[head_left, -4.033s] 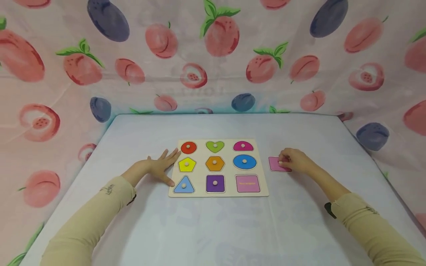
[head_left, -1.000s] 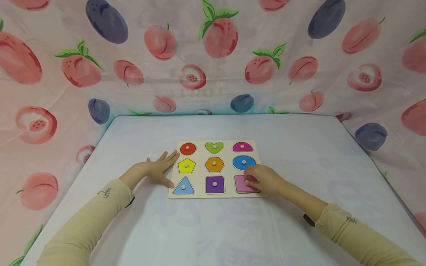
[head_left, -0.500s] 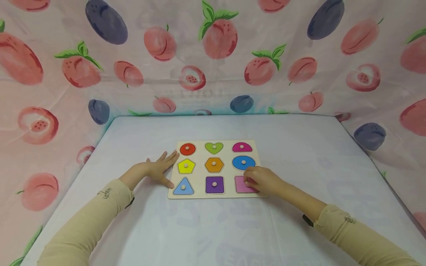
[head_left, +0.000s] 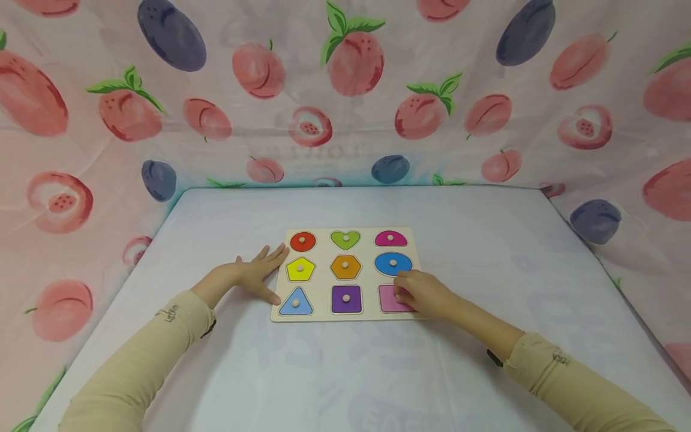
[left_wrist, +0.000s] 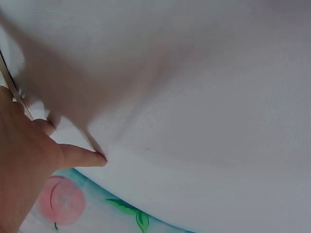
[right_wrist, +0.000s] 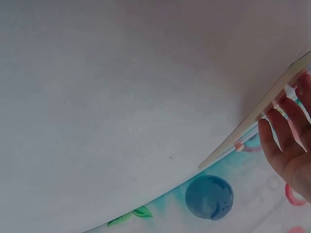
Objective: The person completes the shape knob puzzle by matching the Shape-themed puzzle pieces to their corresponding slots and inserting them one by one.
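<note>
A cream shape puzzle board (head_left: 324,312) lies on the table with knobbed pieces in three rows. My left hand (head_left: 258,276) rests at its left edge, fingers spread, with thumb and fingertips on the border. At the lower right corner my right hand (head_left: 429,293) pinches the knob of the pink rectangle puzzle piece (head_left: 387,298), which lies in the rectangular recess; the fingers hide its right part. Just above is the blue oval piece (head_left: 384,264), and to the left the purple square piece (head_left: 346,307). In the right wrist view, curled fingers (right_wrist: 277,131) overlap the board's edge (right_wrist: 262,104).
The other pieces sit in their recesses, among them the red circle (head_left: 303,246), green heart (head_left: 345,245), and light blue triangle (head_left: 296,311). A pale cloth covers the table (head_left: 302,384). Behind it hangs a fruit-print curtain (head_left: 356,132).
My right hand has carried the pink rectangle piece leftward from the table onto the board's lower right recess, where it now lies lower than a second ago. The left hand has stayed put.
</note>
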A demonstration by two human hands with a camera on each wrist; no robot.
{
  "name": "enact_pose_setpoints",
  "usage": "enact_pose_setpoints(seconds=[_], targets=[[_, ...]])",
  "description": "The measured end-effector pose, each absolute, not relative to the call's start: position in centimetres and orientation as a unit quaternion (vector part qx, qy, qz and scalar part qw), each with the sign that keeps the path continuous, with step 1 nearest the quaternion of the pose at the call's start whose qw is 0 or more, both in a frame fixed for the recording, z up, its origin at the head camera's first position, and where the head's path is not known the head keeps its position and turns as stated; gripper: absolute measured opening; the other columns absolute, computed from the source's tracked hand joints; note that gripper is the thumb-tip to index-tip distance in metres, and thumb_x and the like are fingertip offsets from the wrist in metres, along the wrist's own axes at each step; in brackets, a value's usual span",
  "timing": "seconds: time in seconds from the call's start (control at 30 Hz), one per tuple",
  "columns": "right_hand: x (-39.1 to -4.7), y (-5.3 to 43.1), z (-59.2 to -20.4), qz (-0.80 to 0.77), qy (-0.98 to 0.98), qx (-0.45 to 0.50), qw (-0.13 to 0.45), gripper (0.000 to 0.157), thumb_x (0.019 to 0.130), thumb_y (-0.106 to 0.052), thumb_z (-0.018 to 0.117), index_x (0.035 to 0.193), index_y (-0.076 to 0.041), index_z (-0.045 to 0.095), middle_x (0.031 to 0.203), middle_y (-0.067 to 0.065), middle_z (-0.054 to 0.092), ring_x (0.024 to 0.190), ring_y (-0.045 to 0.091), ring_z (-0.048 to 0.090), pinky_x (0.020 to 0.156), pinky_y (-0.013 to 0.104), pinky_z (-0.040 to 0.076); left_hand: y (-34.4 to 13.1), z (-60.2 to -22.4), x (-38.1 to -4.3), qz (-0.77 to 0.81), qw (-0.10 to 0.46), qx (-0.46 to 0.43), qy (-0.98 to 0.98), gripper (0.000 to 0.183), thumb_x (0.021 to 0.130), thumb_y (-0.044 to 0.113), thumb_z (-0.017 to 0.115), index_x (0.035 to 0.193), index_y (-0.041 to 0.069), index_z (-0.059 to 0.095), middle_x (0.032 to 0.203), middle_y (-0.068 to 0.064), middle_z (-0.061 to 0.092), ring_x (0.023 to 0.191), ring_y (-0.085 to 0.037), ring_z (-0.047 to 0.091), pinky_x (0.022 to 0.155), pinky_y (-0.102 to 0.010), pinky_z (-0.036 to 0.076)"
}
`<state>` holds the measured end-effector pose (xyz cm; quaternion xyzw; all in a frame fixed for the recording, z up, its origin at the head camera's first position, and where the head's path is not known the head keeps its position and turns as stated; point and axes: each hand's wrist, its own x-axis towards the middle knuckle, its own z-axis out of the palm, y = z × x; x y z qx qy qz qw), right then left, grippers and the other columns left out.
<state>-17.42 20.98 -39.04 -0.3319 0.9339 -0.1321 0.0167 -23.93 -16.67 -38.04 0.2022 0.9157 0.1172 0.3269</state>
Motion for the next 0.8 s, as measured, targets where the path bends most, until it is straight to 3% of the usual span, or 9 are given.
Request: enact_pose_setpoints(seconds=[0.23,0.47,0.63,0.8], targets=[[-18.2,21.9,-38.4,-0.170,0.927,-0.318,0.101,0.005,0.084,-0.015,0.070,0.086,-0.012,0.067,0.075,-0.006,0.059,0.073,0.008,0.051,0.069,0.021,0.050,-16.8,-38.3,-23.8,0.124,0.321,0.204,0.916,0.119,0.071,0.054,0.075,0.152,0.015,-0.003,0.160,-0.008,-0.012,0.144,-0.040,-0.013,0.099,-0.077,-0.008],[-18.8,23.2,-37.8,-0.189,0.913,-0.327,0.158,0.016,0.085,-0.016,0.069,0.100,-0.010,0.069,0.088,-0.006,0.064,0.081,0.007,0.055,0.074,0.020,0.051,-16.8,-38.3,-23.3,0.122,0.311,0.213,0.918,0.114,0.074,0.055,0.072,0.153,0.014,0.000,0.160,-0.010,-0.007,0.144,-0.041,-0.010,0.101,-0.076,-0.005],[-18.5,24.1,-38.0,-0.186,0.910,-0.345,0.134,0.022,0.087,-0.020,0.067,0.105,-0.006,0.068,0.099,0.002,0.067,0.093,0.019,0.060,0.085,0.035,0.053,-17.3,-38.6,-23.1,0.128,0.285,0.225,0.923,0.107,0.075,0.054,0.071,0.153,0.013,0.009,0.160,-0.011,0.003,0.145,-0.041,-0.003,0.103,-0.076,-0.001],[-17.6,26.2,-38.6,-0.177,0.921,-0.339,0.069,0.020,0.087,-0.013,0.064,0.104,-0.003,0.067,0.110,0.013,0.066,0.106,0.033,0.059,0.093,0.048,0.048,-18.4,-39.3,-22.8,0.118,0.210,0.255,0.936,0.089,0.080,0.045,0.071,0.149,0.011,0.027,0.155,-0.018,0.023,0.142,-0.042,0.020,0.109,-0.065,0.020]])
